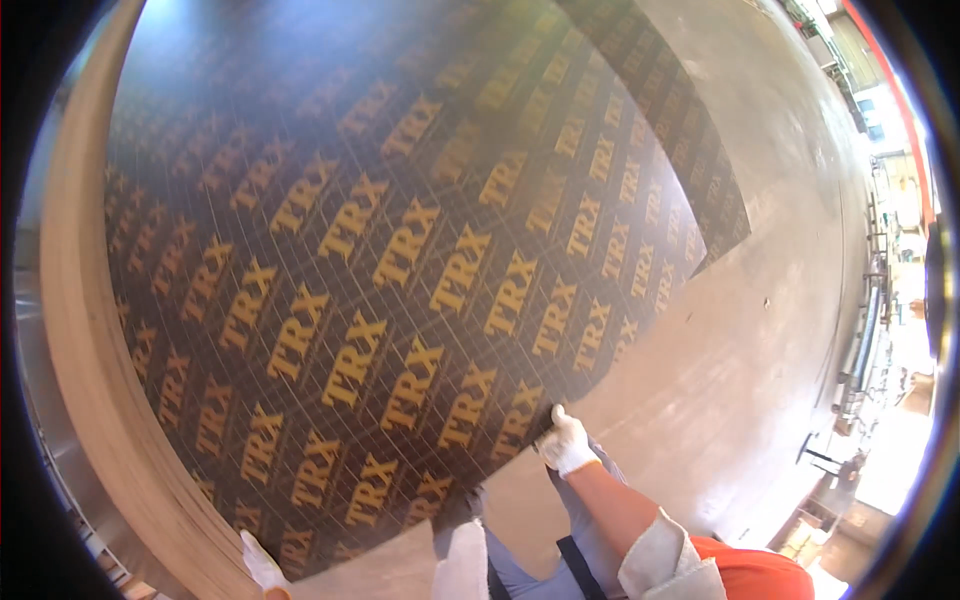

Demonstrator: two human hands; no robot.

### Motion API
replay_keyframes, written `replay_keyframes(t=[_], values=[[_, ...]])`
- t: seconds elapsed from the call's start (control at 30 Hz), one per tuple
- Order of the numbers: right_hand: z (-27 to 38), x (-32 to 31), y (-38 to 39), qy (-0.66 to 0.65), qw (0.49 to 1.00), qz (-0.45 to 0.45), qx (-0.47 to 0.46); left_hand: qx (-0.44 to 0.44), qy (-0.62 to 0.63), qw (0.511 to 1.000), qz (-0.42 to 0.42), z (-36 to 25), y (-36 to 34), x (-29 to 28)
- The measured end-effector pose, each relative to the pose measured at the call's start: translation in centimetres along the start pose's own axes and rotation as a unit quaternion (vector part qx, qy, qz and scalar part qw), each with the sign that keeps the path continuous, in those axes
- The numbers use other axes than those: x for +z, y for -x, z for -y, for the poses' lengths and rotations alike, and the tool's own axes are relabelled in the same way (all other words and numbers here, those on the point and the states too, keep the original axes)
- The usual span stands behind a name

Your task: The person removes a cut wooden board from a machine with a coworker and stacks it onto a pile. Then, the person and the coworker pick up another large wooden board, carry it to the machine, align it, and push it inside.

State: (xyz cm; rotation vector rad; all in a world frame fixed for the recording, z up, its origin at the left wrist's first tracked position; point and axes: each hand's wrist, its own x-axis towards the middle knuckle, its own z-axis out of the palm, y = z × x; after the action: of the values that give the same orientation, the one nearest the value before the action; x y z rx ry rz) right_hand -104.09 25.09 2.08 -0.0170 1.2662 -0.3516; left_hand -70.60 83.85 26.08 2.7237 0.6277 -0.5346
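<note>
A large dark sheet (335, 300), glossy and printed all over with slanted yellow lettering and thin grid lines, spreads across most of the view. My right hand (568, 442), in a white glove, grips its near edge, the thumb on top and the other fingers mostly hidden. At the sheet's near left corner is my left hand (262, 562), also white-gloved, closed at the edge; part of it is cut off by the picture's lower rim. A second strip of the same dark print (715, 185) shows past the sheet's far right edge.
Pale, thick layered edges (85, 300) curve down the left side. Beneath the sheet and to its right lies a broad smooth brownish surface (740, 380). Metal racks (860, 350) stand beyond it at the far right. A person's orange clothing (750, 570) is at the lower right.
</note>
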Motion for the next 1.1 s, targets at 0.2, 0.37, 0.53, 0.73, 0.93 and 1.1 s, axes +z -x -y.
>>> replay_keyframes(t=[0.2, 0.37, 0.53, 0.73, 0.93, 1.1], values=[[0.1, 1.0, 6.6, 0.319, 0.943, -0.091, -0.009, 0.001, -0.077, 0.990, 0.122, 2.1, -4.7, 2.4], [1.1, 12.4, 16.9, 0.720, 0.557, -0.234, -0.341, -0.042, -0.124, 0.984, 0.119, 0.2, -3.6, 3.4], [2.6, 26.4, 11.9, 0.774, 0.409, -0.045, -0.482, 0.210, -0.154, 0.966, 0.007, -13.6, -3.5, 8.1], [1.0, 26.1, 6.2, 0.751, 0.290, -0.161, -0.572, 0.123, 0.091, 0.979, 0.134, -21.8, 1.7, 11.3], [4.2, 23.9, 5.5, 0.732, 0.297, -0.181, -0.586, 0.073, 0.120, 0.971, 0.193, -24.4, 4.3, 13.1], [2.2, 23.8, 5.1, 0.729, 0.322, -0.170, -0.580, -0.006, -0.020, 0.986, 0.166, -25.0, 3.3, 11.2]])
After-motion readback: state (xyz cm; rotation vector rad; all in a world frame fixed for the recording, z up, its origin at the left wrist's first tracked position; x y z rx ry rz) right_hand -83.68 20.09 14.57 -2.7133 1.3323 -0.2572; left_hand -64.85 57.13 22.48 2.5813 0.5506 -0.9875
